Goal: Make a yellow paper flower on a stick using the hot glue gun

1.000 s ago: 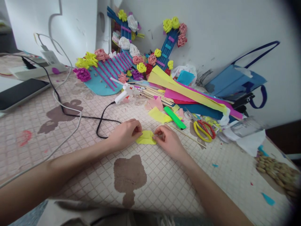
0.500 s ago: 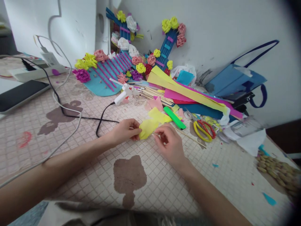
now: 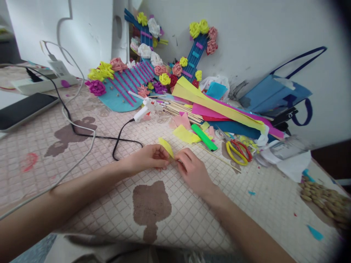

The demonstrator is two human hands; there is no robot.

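Between my two hands a small piece of yellow crepe paper [image 3: 166, 146] is held up, seen nearly edge-on. My left hand [image 3: 156, 157] pinches it from the left, fingers closed. From the right, the fingertips of my right hand [image 3: 192, 168] close on its lower end. Just beyond lies another yellow paper piece [image 3: 186, 134], flat on the table beside a bright green cutter-like tool [image 3: 204, 137]. A thin wooden stick [image 3: 219, 158] rests to the right of my right hand. Scissors with red and yellow handles [image 3: 238, 152] lie farther right.
A white glue gun [image 3: 146, 109] with a black cord stands beyond my hands. Behind it are guitar shapes with paper flowers [image 3: 126, 86], wooden sticks and coloured paper sheets [image 3: 219, 106]. A phone [image 3: 29, 109] and power strip [image 3: 44, 82] sit left; peanuts [image 3: 323, 201] lie right.
The yellow paper in my hands has turned from lying broad and flat to a narrow, edge-on strip. My right hand has moved left and its fingers now meet the paper.
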